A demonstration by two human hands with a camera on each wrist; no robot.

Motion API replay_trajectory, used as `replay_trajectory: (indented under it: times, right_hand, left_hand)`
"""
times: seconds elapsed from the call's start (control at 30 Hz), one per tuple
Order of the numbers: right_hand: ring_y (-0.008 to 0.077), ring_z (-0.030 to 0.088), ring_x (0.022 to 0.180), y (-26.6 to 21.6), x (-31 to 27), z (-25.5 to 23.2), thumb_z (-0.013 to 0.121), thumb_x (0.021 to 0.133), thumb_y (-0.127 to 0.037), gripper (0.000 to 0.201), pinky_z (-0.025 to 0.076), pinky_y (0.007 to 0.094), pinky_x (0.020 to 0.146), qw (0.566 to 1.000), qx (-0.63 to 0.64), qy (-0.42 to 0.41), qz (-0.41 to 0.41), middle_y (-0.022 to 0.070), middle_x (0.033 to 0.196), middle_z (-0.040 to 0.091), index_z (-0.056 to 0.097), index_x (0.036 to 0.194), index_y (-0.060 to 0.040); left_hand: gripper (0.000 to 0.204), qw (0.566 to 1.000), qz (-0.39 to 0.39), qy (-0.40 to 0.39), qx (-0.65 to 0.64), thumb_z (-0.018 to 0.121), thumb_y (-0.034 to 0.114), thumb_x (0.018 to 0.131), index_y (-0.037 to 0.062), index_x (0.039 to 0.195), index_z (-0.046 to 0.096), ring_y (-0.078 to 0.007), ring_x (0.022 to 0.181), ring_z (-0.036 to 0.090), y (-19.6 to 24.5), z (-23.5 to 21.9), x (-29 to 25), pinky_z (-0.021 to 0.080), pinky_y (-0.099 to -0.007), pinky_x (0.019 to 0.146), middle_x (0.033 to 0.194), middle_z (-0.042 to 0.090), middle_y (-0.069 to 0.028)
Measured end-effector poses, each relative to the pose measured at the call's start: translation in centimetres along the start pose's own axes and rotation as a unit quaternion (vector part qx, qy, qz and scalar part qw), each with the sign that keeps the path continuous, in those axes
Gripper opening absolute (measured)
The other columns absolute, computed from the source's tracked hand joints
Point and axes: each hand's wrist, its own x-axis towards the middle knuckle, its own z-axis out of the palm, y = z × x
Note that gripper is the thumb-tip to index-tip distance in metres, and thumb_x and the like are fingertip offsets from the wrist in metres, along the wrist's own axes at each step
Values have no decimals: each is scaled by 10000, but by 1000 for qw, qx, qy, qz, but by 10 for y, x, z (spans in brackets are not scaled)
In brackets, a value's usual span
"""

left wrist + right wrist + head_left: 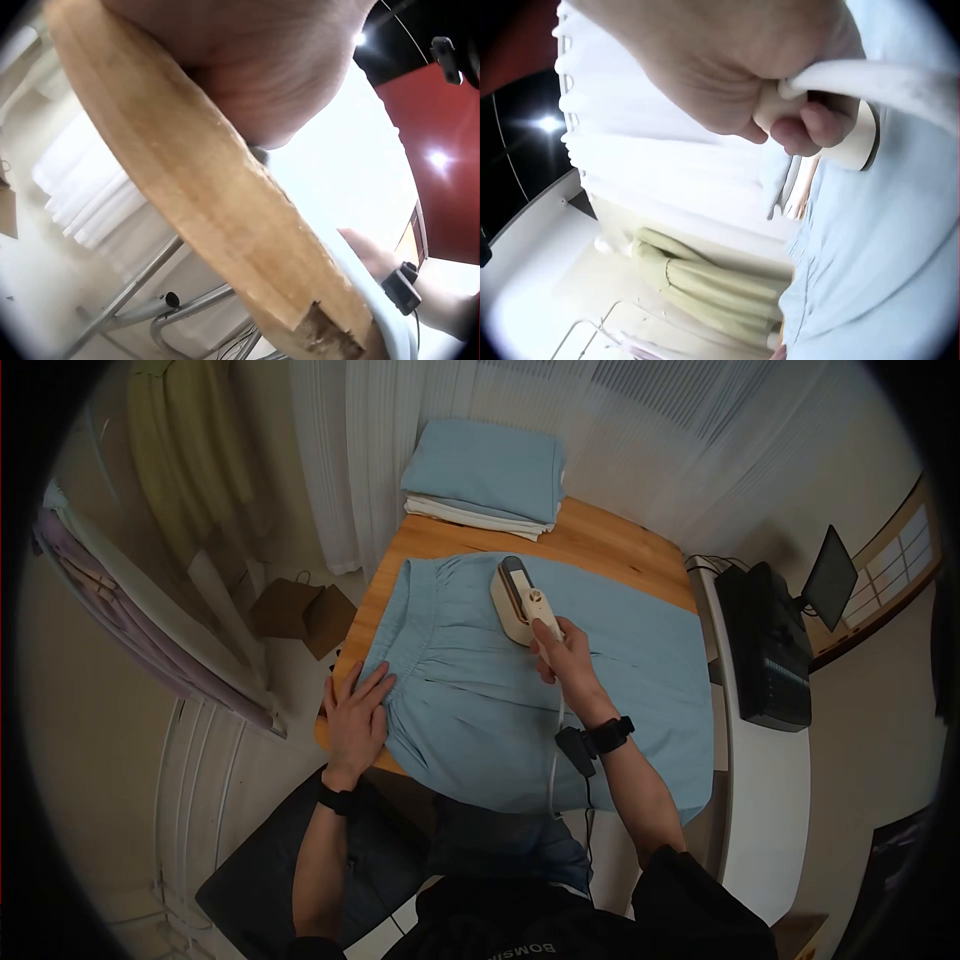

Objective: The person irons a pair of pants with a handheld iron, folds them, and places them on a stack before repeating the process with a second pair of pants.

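A light blue garment [480, 710] with a gathered elastic waistband lies spread over the wooden table [620, 550]. My right hand [570, 665] grips the handle of a cream handheld steam iron [513, 600], whose soleplate side faces the cloth just below the waistband gathers. The iron's white cord [877, 86] leaves the handle end beside my curled fingers in the right wrist view. At the table's left edge my left hand [355, 720] rests with spread fingers on the waistband. In the left wrist view the heel of that hand [277, 90] is over the table's rough edge.
A stack of folded blue and white cloth [485, 470] sits at the table's back, before white curtains [660, 440]. To the right, a white desk [765, 790] carries a black device and a monitor [830, 575]. Hanging clothes [150, 600] and a cardboard box [305, 615] are left.
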Motion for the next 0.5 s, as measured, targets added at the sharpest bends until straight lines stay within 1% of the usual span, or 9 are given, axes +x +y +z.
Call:
replay_trajectory:
  times: [0.1, 0.17, 0.23, 0.3, 0.33, 0.37, 0.43, 0.47, 0.5]
  right_hand:
    - [63, 418, 546, 13, 10, -79, 638, 972, -435, 471, 329, 246, 483, 996, -22, 82, 29, 20, 828, 550, 556, 1152, -8]
    - [67, 433, 567, 13, 1, -117, 638, 971, -426, 438, 339, 242, 486, 988, -15, 156, 13, 22, 848, 552, 548, 1114, -22]
    - [69, 444, 587, 33, 1, -166, 646, 963, -428, 428, 348, 237, 489, 970, -17, 243, 20, 19, 851, 545, 538, 1088, -33]
    - [76, 435, 547, 39, -7, -198, 628, 987, -378, 375, 342, 248, 450, 951, 22, 310, -3, 25, 807, 535, 524, 1066, -27]
    - [76, 437, 544, 35, -10, -206, 621, 992, -365, 370, 349, 240, 447, 945, 12, 328, -1, 26, 807, 529, 515, 1073, -20]
    - [76, 437, 544, 36, -12, -211, 621, 992, -365, 370, 349, 240, 447, 946, 13, 325, 0, 26, 807, 529, 515, 1073, -20]
    - [77, 433, 533, 22, -29, -207, 616, 993, -359, 397, 343, 239, 439, 950, 0, 311, -12, 30, 809, 524, 494, 1130, -8]
    - [65, 426, 531, 10, -41, -186, 623, 987, -375, 403, 338, 233, 451, 948, -2, 318, -5, 24, 808, 522, 497, 1134, -21]
    - [53, 418, 530, -3, -55, -154, 629, 981, -390, 410, 334, 228, 463, 945, -2, 327, 4, 18, 806, 519, 499, 1138, -34]
  left_hand:
    - [462, 1000, -7, 5, -5, 464, 67, 898, 131, 1306, 672, -301, 1452, 356, -2, 1, 0, 86, -598, 1224, 1475, 551, -3]
    - [460, 1000, -9, 10, -7, 464, 66, 897, 129, 1301, 676, -300, 1451, 358, -5, 1, 2, 88, -595, 1225, 1472, 553, -4]
    - [461, 1000, -7, 11, -4, 461, 64, 895, 125, 1297, 678, -297, 1452, 360, -4, 2, 1, 92, -590, 1226, 1472, 554, -6]
    - [462, 1000, -9, 10, -6, 461, 63, 894, 123, 1298, 677, -295, 1453, 359, -5, 2, 1, 93, -589, 1226, 1471, 554, -7]
    - [464, 1000, -6, 9, -6, 460, 63, 893, 121, 1299, 675, -293, 1454, 358, -5, 2, 1, 93, -587, 1226, 1471, 554, -9]
    - [464, 1000, -8, 10, -4, 460, 63, 893, 121, 1299, 675, -293, 1454, 358, -5, 2, 1, 93, -587, 1226, 1471, 554, -9]
    - [472, 1000, -8, 11, 11, 447, 67, 895, 117, 1310, 666, -291, 1451, 364, -4, 3, 2, 101, -582, 1227, 1475, 550, -21]
    - [472, 1000, -6, 6, 13, 447, 67, 895, 117, 1310, 666, -291, 1451, 364, -4, 4, 1, 101, -582, 1227, 1475, 550, -21]
    - [477, 1000, -10, 13, 9, 444, 72, 895, 117, 1319, 659, -294, 1447, 372, -5, 6, 1, 104, -580, 1228, 1481, 544, -27]
